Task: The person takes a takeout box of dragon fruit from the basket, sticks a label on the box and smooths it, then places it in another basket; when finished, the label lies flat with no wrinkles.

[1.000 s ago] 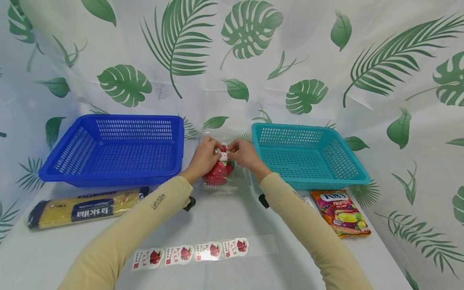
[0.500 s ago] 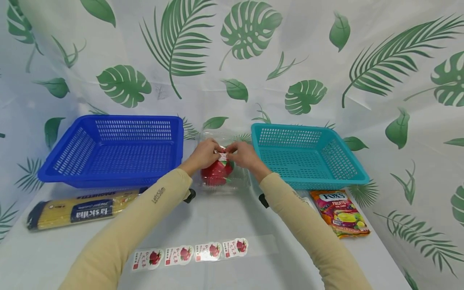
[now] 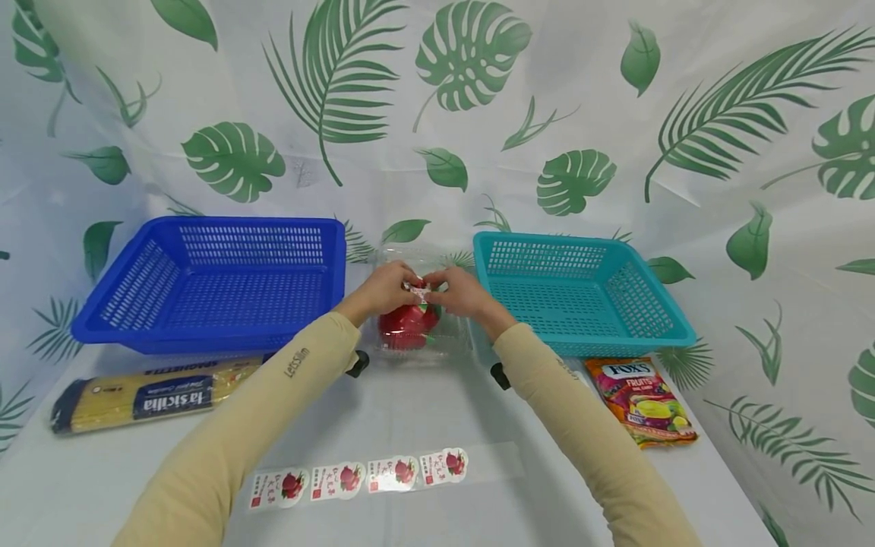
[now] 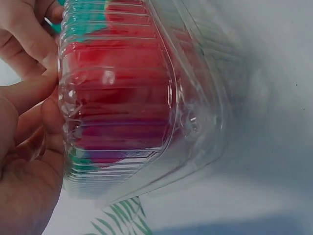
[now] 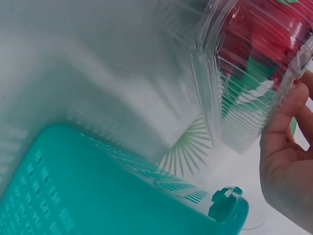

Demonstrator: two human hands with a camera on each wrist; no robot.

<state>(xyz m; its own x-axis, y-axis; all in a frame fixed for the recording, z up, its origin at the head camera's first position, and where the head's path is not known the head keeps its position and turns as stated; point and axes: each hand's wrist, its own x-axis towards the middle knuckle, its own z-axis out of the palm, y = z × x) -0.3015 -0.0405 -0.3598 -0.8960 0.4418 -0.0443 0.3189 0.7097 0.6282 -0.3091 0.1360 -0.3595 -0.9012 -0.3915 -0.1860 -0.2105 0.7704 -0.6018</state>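
A clear plastic clamshell box (image 3: pixel 451 338) with bright red contents (image 3: pixel 408 328) stands at the back of the table, between two baskets. Over its lid, a small white sticker (image 3: pixel 419 293) with red print spans the gap between both hands. The left hand (image 3: pixel 383 292) pinches the sticker's left edge, and the right hand (image 3: pixel 459 293) pinches its right edge. From the left wrist, fingertips appear against the ribbed lid; the sticker itself is hidden there. In the right wrist view, right-hand fingers (image 5: pixel 286 115) bend in close to the lid's edge.
A blue basket (image 3: pixel 253 304) stands left and a teal basket (image 3: pixel 567 304) right. Nearer lie a spaghetti pack (image 3: pixel 164 395), a candy bag (image 3: pixel 642 403) and a backing strip (image 3: pixel 495 462) with several pomegranate stickers (image 3: pixel 338 482). A leaf-print cloth (image 3: pixel 383 201) hangs behind.
The sticker now looks more tilted between the fingers, and both hands have turned slightly over the lid. The box, baskets and sticker strip stay in place.
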